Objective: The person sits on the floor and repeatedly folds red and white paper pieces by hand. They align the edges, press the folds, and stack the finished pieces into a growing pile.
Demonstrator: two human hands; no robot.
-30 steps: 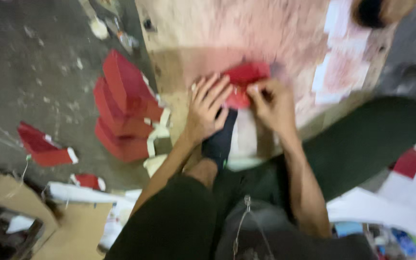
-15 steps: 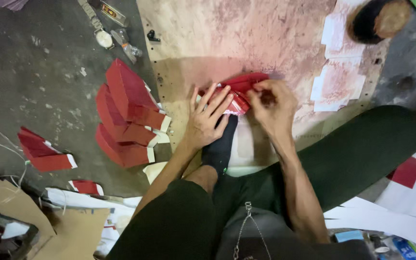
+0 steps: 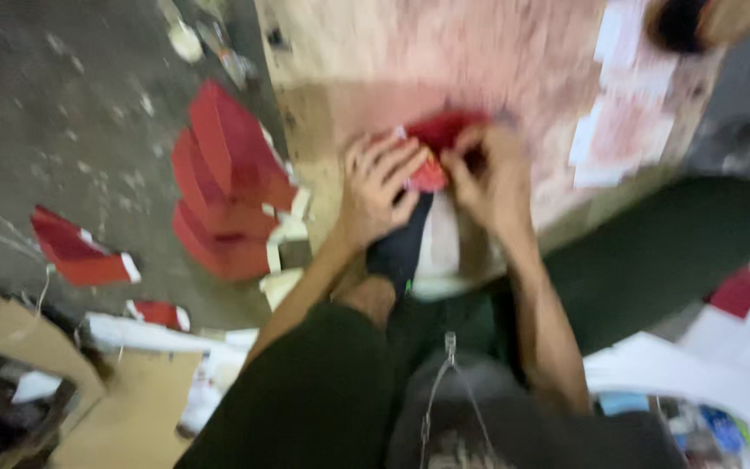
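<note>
My left hand (image 3: 381,189) and my right hand (image 3: 490,181) press together on a piece of red paper (image 3: 438,143) that lies on a pink-stained wooden board (image 3: 444,61). The left fingers spread flat over its near edge. The right fingers pinch and fold its right part. A foot in a black sock (image 3: 403,247) rests just under my hands. My legs in dark green trousers (image 3: 653,252) frame the spot. The view is motion-blurred.
A stack of folded red paper pieces (image 3: 223,187) lies on the grey floor left of the board. More red pieces (image 3: 75,247) lie farther left. Cardboard (image 3: 123,408) and white sheets (image 3: 696,373) lie near me. White slips (image 3: 618,130) sit on the board's right.
The red paper looks more bunched under my right fingers than before. The camera has shifted slightly and the picture has blurred. Both hands stay on the paper.
</note>
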